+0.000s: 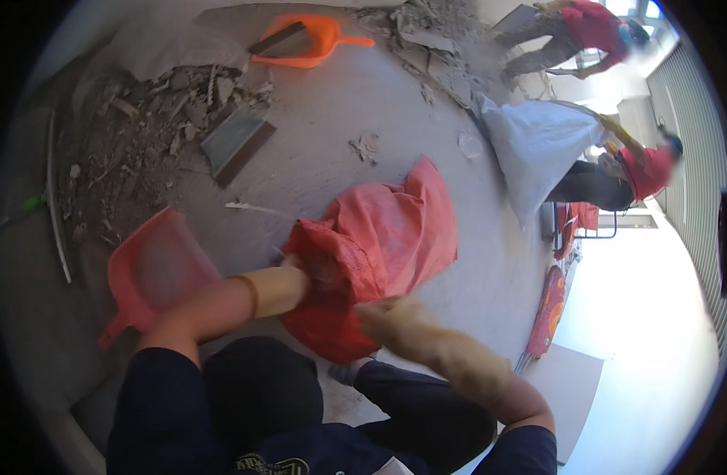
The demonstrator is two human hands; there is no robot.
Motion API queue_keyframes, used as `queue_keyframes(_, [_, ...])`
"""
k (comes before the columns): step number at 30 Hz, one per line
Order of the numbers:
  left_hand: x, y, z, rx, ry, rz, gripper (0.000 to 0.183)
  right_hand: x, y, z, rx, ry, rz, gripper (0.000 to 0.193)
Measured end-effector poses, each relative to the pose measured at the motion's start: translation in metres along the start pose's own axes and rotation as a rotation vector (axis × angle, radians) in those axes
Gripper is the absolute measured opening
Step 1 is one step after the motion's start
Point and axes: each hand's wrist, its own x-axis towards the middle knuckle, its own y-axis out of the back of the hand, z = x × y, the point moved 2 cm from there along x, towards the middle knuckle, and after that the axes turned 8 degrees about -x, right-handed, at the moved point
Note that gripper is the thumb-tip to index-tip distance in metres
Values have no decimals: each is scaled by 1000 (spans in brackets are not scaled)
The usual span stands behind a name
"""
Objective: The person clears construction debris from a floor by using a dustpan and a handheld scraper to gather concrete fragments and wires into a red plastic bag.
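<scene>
A red woven sack lies on the dusty floor in front of my knees, its mouth turned toward me. My left hand, in a pale yellow glove, reaches to the sack's mouth; the fabric hides its fingers. On the near side of the mouth, my gloved right hand is closed on the sack's edge, slightly smeared by motion. Beside my left forearm rests a red dustpan, its handle toward me and partly behind the arm.
Rubble is heaped at the left, with a flat board-like piece at its edge. An orange dustpan lies farther off. One co-worker bends by more debris; another holds a white sack.
</scene>
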Motion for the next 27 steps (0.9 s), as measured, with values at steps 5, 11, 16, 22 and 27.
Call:
queue_keyframes(5, [0,3,10,0,38,-3,18,81,59,184,559,205,364,47])
queue_keyframes(11, [31,-19,31,-57,48,36,19,231,-33,299,820,21,296,90])
queue_keyframes(16, [55,-33,37,-179,114,177,21,281,-60,239,513,158,766,115])
queue_keyframes(22, [71,-51,39,-417,193,396,23,292,-57,226,619,281,930,122])
queue_keyframes(27, [100,-53,54,-591,185,555,25,315,-55,233,565,292,1155,117])
